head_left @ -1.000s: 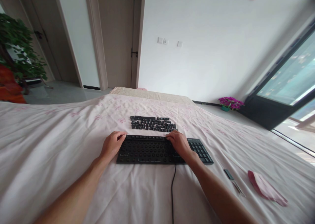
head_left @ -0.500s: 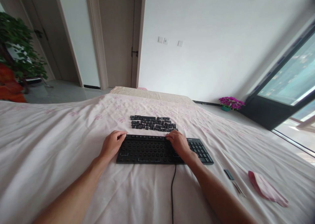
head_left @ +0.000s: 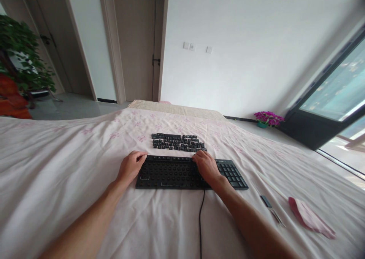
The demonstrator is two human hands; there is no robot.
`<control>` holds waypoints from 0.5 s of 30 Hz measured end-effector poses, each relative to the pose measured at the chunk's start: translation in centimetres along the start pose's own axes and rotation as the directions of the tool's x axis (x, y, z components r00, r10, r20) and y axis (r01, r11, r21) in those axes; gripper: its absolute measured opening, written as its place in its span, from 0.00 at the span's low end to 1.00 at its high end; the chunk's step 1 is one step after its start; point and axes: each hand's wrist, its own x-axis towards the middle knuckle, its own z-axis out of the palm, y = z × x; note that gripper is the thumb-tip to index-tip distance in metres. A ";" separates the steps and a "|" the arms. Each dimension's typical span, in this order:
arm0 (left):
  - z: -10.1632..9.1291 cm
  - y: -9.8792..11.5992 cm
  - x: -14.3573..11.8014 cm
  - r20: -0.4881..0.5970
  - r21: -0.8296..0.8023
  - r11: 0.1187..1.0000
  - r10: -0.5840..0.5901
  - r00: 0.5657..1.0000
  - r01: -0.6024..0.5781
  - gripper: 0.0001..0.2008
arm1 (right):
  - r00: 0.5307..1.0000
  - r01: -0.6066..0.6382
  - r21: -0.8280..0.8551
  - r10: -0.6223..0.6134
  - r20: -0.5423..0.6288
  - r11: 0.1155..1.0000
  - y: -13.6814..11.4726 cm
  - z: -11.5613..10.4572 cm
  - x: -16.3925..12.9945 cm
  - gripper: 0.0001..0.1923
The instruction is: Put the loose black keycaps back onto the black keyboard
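A black keyboard (head_left: 171, 174) lies flat on the cloth, most of its main block bare of keycaps; the top row and the number pad still carry theirs. My left hand (head_left: 131, 166) is closed on its far left corner, thumb and fingers pinched together. My right hand (head_left: 205, 163) grips the far edge right of the middle, fingers curled over it and covering keys beneath. Loose black keycaps (head_left: 173, 140) lie in rough rows just beyond the keyboard. A black cable (head_left: 200, 225) runs from its near edge towards me.
A pale flowered cloth (head_left: 159, 221) covers the surface. To the right lie a tweezer-like metal tool (head_left: 277, 217) beside a small dark piece (head_left: 265, 201), a thin pale stick (head_left: 272, 187) and a folded pink cloth (head_left: 310, 218).
The view has shifted very slightly. Both hands keep their places on the keyboard, and the right fingers have moved only a little.
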 end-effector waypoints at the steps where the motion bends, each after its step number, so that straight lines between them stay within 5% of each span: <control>1: 0.0 0.0 0.0 -0.001 0.000 1.000 0.000 1.000 0.000 0.16 | 1.000 0.001 -0.007 -0.001 0.015 1.000 0.0 0.0 0.0 0.14; 15: 0.0 -0.1 -0.1 -0.006 0.007 1.000 0.027 1.000 -0.027 0.16 | 0.995 -0.044 -0.082 0.051 0.086 0.996 -2.3 -0.5 -1.5 0.17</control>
